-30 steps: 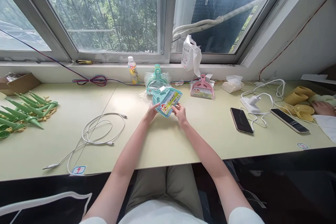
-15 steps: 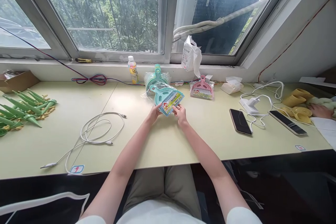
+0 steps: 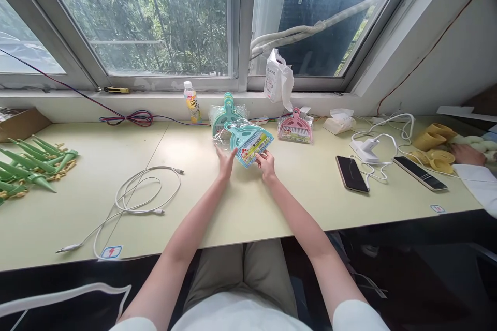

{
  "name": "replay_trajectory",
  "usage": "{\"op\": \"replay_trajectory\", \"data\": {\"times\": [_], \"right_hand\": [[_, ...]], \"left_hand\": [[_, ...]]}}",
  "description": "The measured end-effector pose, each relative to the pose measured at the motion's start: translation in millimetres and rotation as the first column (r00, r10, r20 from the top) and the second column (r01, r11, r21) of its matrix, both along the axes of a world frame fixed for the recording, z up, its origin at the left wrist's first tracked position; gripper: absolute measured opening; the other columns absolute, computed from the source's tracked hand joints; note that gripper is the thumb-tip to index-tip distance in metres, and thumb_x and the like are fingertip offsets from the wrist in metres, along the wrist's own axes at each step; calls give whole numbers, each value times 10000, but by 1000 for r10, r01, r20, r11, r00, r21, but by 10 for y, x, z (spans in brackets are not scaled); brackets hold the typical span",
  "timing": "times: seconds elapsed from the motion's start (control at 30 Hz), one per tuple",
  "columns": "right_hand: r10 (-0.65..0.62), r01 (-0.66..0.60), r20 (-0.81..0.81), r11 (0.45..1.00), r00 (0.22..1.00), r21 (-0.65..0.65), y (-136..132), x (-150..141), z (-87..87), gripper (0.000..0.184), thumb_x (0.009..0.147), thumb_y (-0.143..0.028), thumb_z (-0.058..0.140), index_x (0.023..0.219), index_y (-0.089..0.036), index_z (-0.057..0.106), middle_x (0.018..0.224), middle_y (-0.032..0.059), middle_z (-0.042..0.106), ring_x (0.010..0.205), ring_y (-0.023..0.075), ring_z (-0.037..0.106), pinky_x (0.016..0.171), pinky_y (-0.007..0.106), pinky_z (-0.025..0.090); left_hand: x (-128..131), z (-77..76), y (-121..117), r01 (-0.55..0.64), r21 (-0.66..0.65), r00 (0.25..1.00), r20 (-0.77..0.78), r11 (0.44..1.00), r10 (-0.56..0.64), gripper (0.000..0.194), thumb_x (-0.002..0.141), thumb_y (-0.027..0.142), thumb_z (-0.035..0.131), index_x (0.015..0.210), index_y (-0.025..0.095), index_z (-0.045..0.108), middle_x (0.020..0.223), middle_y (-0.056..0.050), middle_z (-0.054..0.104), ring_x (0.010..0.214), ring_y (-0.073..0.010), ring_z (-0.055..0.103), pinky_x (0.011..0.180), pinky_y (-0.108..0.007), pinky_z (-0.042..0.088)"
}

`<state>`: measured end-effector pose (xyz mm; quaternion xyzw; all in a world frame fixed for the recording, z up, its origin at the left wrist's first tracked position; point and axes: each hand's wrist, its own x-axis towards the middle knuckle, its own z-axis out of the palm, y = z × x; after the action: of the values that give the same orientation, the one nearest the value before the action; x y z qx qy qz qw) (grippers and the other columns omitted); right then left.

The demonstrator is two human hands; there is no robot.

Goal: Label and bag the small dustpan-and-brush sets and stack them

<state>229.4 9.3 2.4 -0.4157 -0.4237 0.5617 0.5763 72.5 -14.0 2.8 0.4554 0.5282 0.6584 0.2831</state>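
Right hand (image 3: 267, 165) grips the wrapped teal dustpan set (image 3: 252, 137) by its lower right edge, thumb over the printed label (image 3: 257, 146); left hand (image 3: 225, 163) open, fingers spread, at the pack's left side. The set sits between and just ahead of both hands, tilted, handle pointing away to the left. Judged light: stiff plastic pan, springier bristles, slick loose film that could slide under a fingertip. Best hold: pan rim or wide label end, pinched through to the hard plastic; handle also sound; loose wrap a poor grip. Not fragile, though the film may tear. Beyond the hands, more teal sets (image 3: 228, 109), partly covered by the held pack; ahead of the right hand, pink set (image 3: 295, 128). Right fingers' undersides hidden behind the pack; glare blurs film and small print. Left thumb perhaps brushes the edge; contact cannot be told. Far right, a co-worker's hand (image 3: 468, 155), arm cut off by the frame; far left, cardboard box (image 3: 24, 124), also cut.
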Motion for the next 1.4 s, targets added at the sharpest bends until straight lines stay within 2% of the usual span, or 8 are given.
{"op": "replay_trajectory", "data": {"times": [0.07,0.13,0.33,0.5,0.73,0.93,1.07,1.4], "right_hand": [[21,-21,21,1000,1000,-8,11,5,-3,389,681,-325,728,992,-177,549,981,94,736,717,180,706,399,172,266],[65,-64,50,998,997,-8,16,-7,-5,390,688,-328,730,998,-179,548,951,90,741,697,182,705,391,170,266],[174,-174,150,985,973,-14,35,-73,-39,361,687,-306,744,975,-178,566,881,73,752,621,163,691,362,160,281],[226,-216,212,974,951,-72,102,-55,-108,328,653,-245,760,936,-176,610,802,26,747,540,109,629,354,143,306],[225,-193,204,967,953,-164,146,-25,-109,196,674,-154,687,849,-169,601,725,-3,717,475,89,581,389,164,395],[265,-233,210,958,941,-167,142,-22,-140,180,727,-138,624,905,-162,615,723,10,715,542,129,643,456,201,488],[271,-239,207,956,940,-169,152,-35,-160,183,748,-122,600,926,-157,623,732,18,725,568,145,664,501,228,530],[226,-187,172,958,959,-216,183,-53,-138,152,742,-87,638,872,-164,620,669,-6,705,535,146,655,490,239,541]], "left_hand": [[-41,44,-32,-278,100,923,-248,955,294,744,860,491,628,1488,247,313,1556,-145,309,1447,-296,295,1146,-481,303],[-87,100,-69,-379,171,788,-456,910,414,508,884,491,596,1325,249,523,1465,-136,418,1376,-307,374,1117,-484,314],[-158,120,-56,-221,4,620,-772,975,144,218,906,420,572,934,217,647,1020,-103,633,1049,-288,558,923,-416,415],[-184,15,-15,-86,-120,648,-761,989,-36,168,905,326,557,793,213,610,912,-95,636,952,-275,574,849,-382,430],[-106,109,-70,-112,-67,670,-742,992,26,173,922,293,503,816,212,612,872,-87,645,892,-257,592,801,-350,431],[-21,244,-141,-85,-109,562,-826,990,-43,270,923,186,443,1079,206,663,859,-99,659,890,-269,605,706,-331,426],[-30,248,-138,-14,-127,478,-872,992,-105,271,884,160,469,917,203,734,895,-124,661,1029,-300,567,712,-346,463],[-62,274,-112,5,-176,470,-869,984,-158,361,784,206,645,1133,243,725,1054,-108,655,1100,-323,526,696,-364,504]]}}
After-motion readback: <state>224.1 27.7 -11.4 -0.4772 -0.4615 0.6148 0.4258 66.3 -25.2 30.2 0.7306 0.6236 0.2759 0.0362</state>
